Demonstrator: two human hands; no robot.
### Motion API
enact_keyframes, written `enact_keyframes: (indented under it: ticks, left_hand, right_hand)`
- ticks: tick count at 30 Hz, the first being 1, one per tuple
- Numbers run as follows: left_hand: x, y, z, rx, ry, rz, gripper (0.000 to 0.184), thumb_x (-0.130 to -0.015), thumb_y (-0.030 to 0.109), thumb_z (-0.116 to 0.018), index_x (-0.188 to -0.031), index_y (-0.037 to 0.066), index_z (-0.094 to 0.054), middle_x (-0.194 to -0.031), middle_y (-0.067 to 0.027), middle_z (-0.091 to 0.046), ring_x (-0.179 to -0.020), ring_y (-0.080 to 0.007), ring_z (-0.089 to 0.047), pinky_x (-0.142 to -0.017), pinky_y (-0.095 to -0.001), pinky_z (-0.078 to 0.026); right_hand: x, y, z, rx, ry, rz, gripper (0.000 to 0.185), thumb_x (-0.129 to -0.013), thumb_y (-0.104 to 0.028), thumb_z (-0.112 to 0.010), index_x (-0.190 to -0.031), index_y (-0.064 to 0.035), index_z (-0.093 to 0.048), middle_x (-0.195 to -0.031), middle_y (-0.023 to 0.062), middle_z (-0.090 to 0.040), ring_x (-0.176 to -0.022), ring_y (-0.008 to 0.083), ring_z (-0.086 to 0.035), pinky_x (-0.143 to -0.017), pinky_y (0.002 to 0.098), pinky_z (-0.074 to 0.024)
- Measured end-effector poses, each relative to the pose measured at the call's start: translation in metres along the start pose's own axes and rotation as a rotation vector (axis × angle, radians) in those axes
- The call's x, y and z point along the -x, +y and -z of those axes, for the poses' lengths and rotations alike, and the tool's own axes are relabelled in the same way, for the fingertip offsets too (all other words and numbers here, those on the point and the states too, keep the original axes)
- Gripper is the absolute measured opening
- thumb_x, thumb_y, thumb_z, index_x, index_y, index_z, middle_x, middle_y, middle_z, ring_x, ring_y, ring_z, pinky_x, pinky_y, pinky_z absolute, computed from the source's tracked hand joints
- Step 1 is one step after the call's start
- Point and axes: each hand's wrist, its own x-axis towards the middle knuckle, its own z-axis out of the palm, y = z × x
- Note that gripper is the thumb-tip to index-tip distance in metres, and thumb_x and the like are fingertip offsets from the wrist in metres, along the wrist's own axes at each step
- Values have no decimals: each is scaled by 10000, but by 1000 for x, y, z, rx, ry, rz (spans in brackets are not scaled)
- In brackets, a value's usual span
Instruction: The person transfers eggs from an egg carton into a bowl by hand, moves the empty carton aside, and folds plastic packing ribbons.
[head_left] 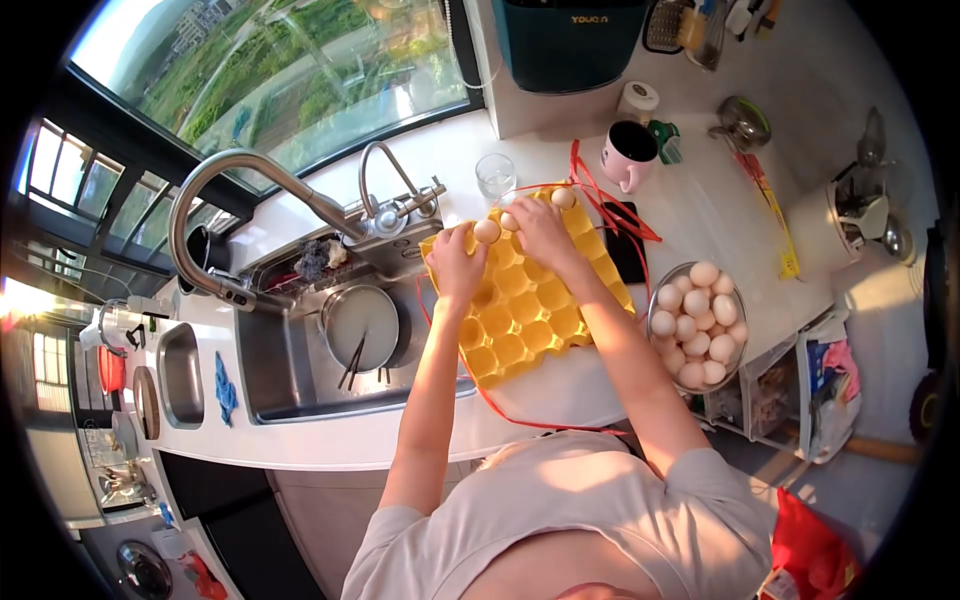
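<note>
A yellow egg tray lies at an angle on the white counter, its near cups bare. Along its far edge sit a few eggs, one between my hands and another to the right. My left hand is at the tray's far left corner, fingers curled; what is under them is hidden. My right hand reaches over the far edge, its fingertips closed on an egg. To the right of the tray stands a bowl heaped with several pale eggs.
Left of the tray is a sink holding a pot with chopsticks, under a curved faucet. Behind are a glass and a pink mug. Red ribbon and a black phone lie beside the tray.
</note>
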Motion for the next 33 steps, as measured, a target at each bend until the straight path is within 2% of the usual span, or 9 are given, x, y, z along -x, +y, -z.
enact_keyframes:
  ticks: [11,14,17,20,22,23,26,32,33]
  left_hand:
    - [-21,5,-6,-136,-121,-77,425,-744,294,-768,-1123,120,-682,-1077,-92,-563,-1063,-288,-503,-901,-440,-336]
    - [-22,0,-4,-145,-127,-114,410,-746,300,-766,-1107,123,-684,-1094,-91,-570,-1069,-292,-508,-901,-441,-332]
    - [-21,5,-1,-141,-99,-135,394,-748,302,-765,-1091,127,-685,-1114,-92,-581,-1078,-295,-517,-905,-444,-333]
    - [-16,8,3,-137,4,-204,394,-751,302,-773,-1081,107,-680,-1064,-98,-633,-1028,-281,-589,-872,-432,-403]
    - [-11,21,8,8,27,-160,362,-767,238,-780,-1072,76,-673,-990,-118,-665,-905,-268,-643,-813,-395,-474]
    - [-8,28,12,189,0,-125,320,-790,162,-772,-1064,41,-660,-946,-108,-683,-826,-217,-661,-775,-340,-510]
    - [11,67,17,411,-101,-27,307,-807,115,-758,-1077,20,-646,-962,-78,-684,-848,-160,-647,-784,-305,-510]
    - [66,170,-4,602,-271,-232,352,-766,109,-772,-1068,6,-626,-963,-111,-673,-891,-216,-656,-814,-332,-521]
    - [75,184,-10,559,-318,-278,376,-764,104,-776,-1096,12,-624,-956,-85,-677,-894,-169,-645,-821,-316,-516]
  right_hand:
    - [-20,18,-3,81,-201,58,409,-810,0,-612,-1199,-129,-605,-1237,21,-621,-1183,232,-542,-980,441,-382]
    - [-24,18,0,19,-162,89,354,-806,-40,-634,-1140,-158,-631,-1168,10,-632,-1163,220,-560,-929,474,-413]
    - [-20,19,-3,59,-67,154,365,-811,-75,-650,-1168,-130,-598,-1166,43,-621,-1143,247,-571,-894,480,-430]
    - [-8,1,15,-6,-57,-28,469,-786,-72,-691,-1224,-95,-525,-1219,81,-587,-1177,277,-543,-933,464,-412]
    - [10,-6,32,-85,63,-21,465,-793,-84,-696,-1218,-64,-506,-1180,127,-581,-1138,331,-547,-918,474,-424]
    - [21,-10,42,-122,118,-35,454,-797,-82,-693,-1210,-58,-507,-1180,134,-577,-1128,343,-549,-913,473,-430]
    - [58,-24,85,-198,203,-101,450,-796,-61,-679,-1205,-41,-495,-1173,163,-562,-1094,375,-559,-889,474,-445]
    - [163,-20,172,-153,424,-159,426,-776,41,-653,-1177,-13,-518,-1163,149,-566,-1080,366,-566,-922,399,-476]
    - [179,-16,183,-119,422,-216,430,-773,47,-643,-1181,-16,-522,-1163,146,-567,-1083,362,-565,-920,397,-475]
